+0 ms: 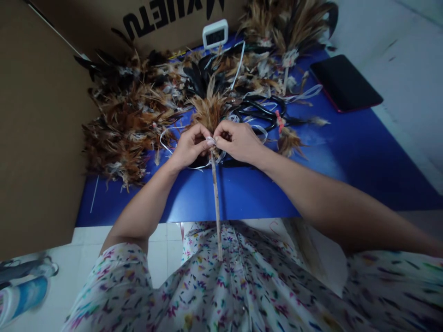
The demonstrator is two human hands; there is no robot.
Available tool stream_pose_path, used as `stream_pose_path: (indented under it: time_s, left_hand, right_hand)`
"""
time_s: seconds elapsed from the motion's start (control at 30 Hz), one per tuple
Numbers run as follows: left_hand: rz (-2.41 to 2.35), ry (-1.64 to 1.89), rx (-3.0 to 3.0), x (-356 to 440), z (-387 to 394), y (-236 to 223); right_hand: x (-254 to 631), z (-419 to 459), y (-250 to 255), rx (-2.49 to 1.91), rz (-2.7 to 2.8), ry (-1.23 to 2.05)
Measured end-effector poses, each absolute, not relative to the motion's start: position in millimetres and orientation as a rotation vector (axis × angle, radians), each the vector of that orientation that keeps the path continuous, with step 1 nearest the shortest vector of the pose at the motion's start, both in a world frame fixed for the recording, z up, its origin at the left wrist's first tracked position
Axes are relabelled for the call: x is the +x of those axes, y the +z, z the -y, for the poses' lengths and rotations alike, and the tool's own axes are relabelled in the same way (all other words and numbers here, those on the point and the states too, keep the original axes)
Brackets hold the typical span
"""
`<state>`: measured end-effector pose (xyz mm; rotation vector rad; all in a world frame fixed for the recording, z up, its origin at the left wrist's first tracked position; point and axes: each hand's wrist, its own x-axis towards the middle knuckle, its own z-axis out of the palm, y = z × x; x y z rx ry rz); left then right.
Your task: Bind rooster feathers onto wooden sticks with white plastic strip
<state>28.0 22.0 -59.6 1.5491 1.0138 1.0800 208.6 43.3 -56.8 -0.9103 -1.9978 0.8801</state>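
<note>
A partly feathered duster (209,110) stands in front of me, its thin wooden stick (216,193) running down over the table edge to my shirt. Brown and black feathers fan out from its upper end. My left hand (188,146) is closed in a pinch on the duster where feathers meet stick. Opposite it, my right hand (240,140) pinches at the same spot, fingertips nearly touching the left thumb. A small whitish bit shows between the fingertips; whether it is string or feather I cannot tell. White plastic string (263,131) loops behind my right hand.
Loose feathers (128,120) heap over the left and back of the blue table (277,193). Black-handled scissors (263,110) lie behind my right hand, near a small red-tied feather bunch (289,138). A tablet (346,83), white digital clock (215,34) and cardboard box (187,23) stand farther back.
</note>
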Motion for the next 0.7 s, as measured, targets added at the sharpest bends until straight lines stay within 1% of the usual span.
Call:
stream_pose_path:
  time_s: [0.17, 0.4, 0.7]
  left_hand:
    - [-1.033, 1.046, 1.516, 25.7, -22.1, -57.7]
    - [-1.177, 1.055, 1.534, 27.6, -20.5, -51.8]
    - [-1.237, 1.028, 1.345, 28.9, -17.7, -47.6]
  right_hand:
    - [207.7, -40.3, -57.1, -0.899, 2.027, 0.771]
    - [207.1, -38.7, -61.2, -0.842, 2.161, 0.536]
    - [205.9, -34.6, -58.5, -0.813, 2.349, 0.116]
